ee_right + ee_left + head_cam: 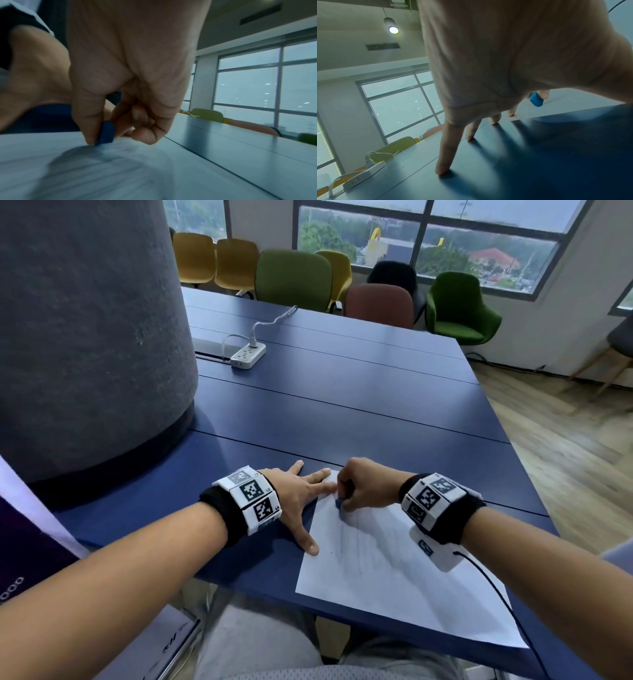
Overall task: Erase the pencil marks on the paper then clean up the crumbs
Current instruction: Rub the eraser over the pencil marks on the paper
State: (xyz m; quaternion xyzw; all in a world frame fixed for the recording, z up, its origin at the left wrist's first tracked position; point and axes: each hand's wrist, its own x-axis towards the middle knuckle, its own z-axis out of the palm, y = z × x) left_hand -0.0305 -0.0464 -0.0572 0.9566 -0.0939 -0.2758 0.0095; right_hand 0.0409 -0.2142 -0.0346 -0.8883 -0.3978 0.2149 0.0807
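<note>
A white sheet of paper [394,570] with faint grey pencil streaks lies on the blue table [342,405] near its front edge. My right hand [363,487] pinches a small blue eraser [339,504] and presses it on the sheet's far left corner. The eraser [106,133] sits between thumb and fingers, its tip on the paper [85,169]. My left hand [301,494] lies flat with spread fingers, holding down the paper's left edge and corner. In the left wrist view the fingertips [442,171] press on the table and the eraser [536,99] shows beyond them.
A big grey felt-covered column [85,337] stands on the table at the left. A white power strip [248,355] with a cable lies further back. Coloured chairs [294,278] line the far side under the windows. Wooden floor lies off the right edge.
</note>
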